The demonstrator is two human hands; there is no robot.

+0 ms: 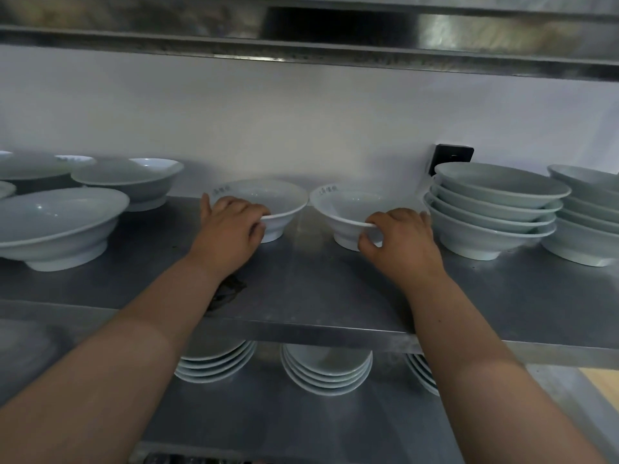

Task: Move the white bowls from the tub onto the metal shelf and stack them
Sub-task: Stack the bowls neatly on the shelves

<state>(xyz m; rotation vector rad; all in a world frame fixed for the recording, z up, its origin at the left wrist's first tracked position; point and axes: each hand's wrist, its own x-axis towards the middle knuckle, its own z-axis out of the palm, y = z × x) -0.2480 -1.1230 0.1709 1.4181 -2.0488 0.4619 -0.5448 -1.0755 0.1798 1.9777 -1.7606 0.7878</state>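
Two bowls upright on shelf (301, 296), left of the stack (492, 209). Left hand (231, 226) grips far bowl (268, 202) at near rim; right hand (402, 242) pinches near bowl (351, 209), just beside stack, better placed to lift on.

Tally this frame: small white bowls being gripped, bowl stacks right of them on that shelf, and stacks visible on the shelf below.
Small white footed bowls, one gripped by the left hand, one by the right hand: 2
Stacks of pale shallow bowls right of them on the metal shelf: 2
Stacks of pale dishes on the lower shelf: 3
Total: 7
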